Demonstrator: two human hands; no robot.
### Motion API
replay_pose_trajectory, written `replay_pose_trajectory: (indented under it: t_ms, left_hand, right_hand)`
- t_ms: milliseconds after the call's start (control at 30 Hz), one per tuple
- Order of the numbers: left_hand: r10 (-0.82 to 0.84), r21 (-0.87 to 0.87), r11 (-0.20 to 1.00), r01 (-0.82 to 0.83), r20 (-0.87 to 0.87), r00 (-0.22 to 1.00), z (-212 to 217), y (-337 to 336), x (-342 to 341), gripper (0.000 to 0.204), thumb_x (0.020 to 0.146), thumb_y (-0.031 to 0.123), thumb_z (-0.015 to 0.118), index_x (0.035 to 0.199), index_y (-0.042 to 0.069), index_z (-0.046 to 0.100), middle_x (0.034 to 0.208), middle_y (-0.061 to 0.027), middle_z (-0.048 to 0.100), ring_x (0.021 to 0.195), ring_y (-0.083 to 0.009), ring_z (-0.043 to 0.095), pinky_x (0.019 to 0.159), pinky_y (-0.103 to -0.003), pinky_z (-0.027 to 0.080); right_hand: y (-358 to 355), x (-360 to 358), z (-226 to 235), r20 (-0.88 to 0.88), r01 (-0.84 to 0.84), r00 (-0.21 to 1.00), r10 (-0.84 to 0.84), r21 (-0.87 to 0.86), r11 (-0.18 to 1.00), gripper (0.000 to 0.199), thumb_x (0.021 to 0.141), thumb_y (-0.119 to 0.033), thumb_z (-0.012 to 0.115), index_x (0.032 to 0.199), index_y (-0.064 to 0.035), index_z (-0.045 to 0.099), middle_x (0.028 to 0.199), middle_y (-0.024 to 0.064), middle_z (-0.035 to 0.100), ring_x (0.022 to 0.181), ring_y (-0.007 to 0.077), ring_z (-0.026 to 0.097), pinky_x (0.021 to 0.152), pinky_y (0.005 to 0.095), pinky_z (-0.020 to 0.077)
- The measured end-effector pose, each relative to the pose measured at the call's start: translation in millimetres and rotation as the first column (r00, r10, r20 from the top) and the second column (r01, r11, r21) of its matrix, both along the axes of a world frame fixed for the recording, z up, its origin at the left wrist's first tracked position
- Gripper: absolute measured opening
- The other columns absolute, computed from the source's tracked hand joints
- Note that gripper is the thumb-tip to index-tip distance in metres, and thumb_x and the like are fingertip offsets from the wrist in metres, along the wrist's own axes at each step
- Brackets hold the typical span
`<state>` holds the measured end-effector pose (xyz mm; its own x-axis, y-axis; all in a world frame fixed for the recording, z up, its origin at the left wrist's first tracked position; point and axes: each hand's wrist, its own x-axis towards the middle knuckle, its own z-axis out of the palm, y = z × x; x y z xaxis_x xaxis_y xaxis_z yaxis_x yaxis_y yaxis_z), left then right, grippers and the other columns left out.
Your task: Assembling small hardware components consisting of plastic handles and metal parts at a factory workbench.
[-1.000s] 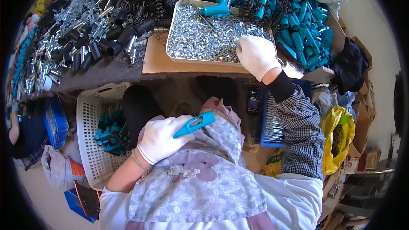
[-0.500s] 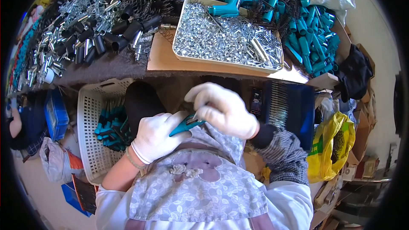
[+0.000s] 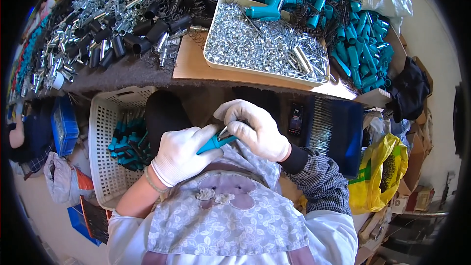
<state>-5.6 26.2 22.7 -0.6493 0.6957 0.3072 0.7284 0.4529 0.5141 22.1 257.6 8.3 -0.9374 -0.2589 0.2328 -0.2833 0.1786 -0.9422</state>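
Above my lap, my left hand (image 3: 179, 154), in a white glove, is closed round a teal plastic tool housing (image 3: 211, 145). My right hand (image 3: 259, 131), also gloved, pinches a small silvery metal piece (image 3: 222, 133) against the end of that housing. Its exact kind is too small to tell, and my fingers hide much of the housing. Beyond my hands, a cream tray (image 3: 265, 74) full of small metal parts sits on the bench. Another teal pistol-shaped housing (image 3: 269, 11) rests on its far rim, by a thin rod.
Black sleeves, springs and metal tubes (image 3: 105, 39) cover the bench's left; teal housings (image 3: 360, 44) are heaped right. Below stand a white basket (image 3: 104, 152) holding teal pieces and a dark blue bin (image 3: 342, 132) with a row of metal rods. A phone (image 3: 296, 119) lies beside the bin.
My right hand has come down slightly and its fingers have closed in on the metal piece at the housing. My left hand keeps its hold. The view has shifted a little.
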Motion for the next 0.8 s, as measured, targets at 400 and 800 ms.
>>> replay_pose_trajectory:
  t_ms: [400,800]
  left_hand:
    - [-0.011,-0.119,0.993,0.009,-0.014,1.000,13.0,13.7,-58.0,0.046,0.075,0.030,0.083,0.113,0.009,0.071,0.090,-0.0164,0.072,0.082,-0.0354,0.071,0.072,-0.042,0.057]
    - [0.134,-0.245,0.941,-0.233,-0.364,0.922,93.9,74.6,-146.4,0.039,0.084,0.036,0.075,0.117,0.015,0.071,0.091,-0.0145,0.072,0.083,-0.0342,0.071,0.071,-0.044,0.055]
  right_hand:
    - [40.0,-2.3,-10.9,0.141,0.410,0.907,-0.397,-0.510,0.756,0.018,0.101,-0.015,0.054,0.106,0.0012,0.060,0.119,0.0124,0.066,0.107,0.0174,0.060,0.101,0.0344,0.0459]
    - [60.7,-13.2,-19.1,0.122,0.401,0.909,-0.399,-0.524,0.751,0.015,0.101,-0.014,0.054,0.106,-0.0001,0.058,0.119,0.0125,0.063,0.105,0.0167,0.059,0.098,0.0338,0.0468]
